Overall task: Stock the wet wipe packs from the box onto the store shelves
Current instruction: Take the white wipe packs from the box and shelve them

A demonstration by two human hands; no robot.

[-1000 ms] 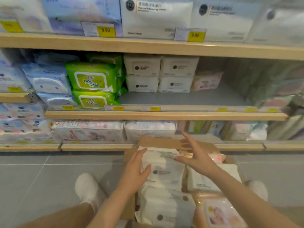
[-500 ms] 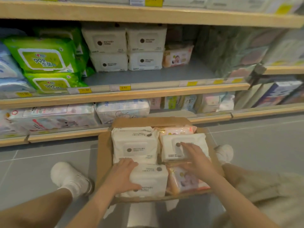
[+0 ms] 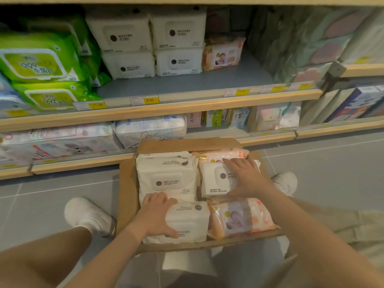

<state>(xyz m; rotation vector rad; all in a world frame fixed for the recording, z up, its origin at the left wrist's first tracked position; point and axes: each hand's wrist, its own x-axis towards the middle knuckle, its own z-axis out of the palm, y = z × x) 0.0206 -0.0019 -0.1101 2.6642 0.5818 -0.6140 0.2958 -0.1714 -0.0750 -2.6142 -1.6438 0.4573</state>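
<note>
Both hands on packs in a nearly full box

The open brown cardboard box [image 3: 128, 196] on the floor holds most packs. Left hand [image 3: 158, 217] grips a white soft plastic wipe pack [image 3: 191, 221]; right hand [image 3: 245, 175] lies spread on another [image 3: 214, 179]. The grey shelf [image 3: 207, 82] has room.

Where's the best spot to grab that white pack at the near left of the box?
Probably by its two long edges, from above. The near-left white pack lies flat on top, and the left hand already spans it, fingers over the far edge, thumb on the near one.
</note>
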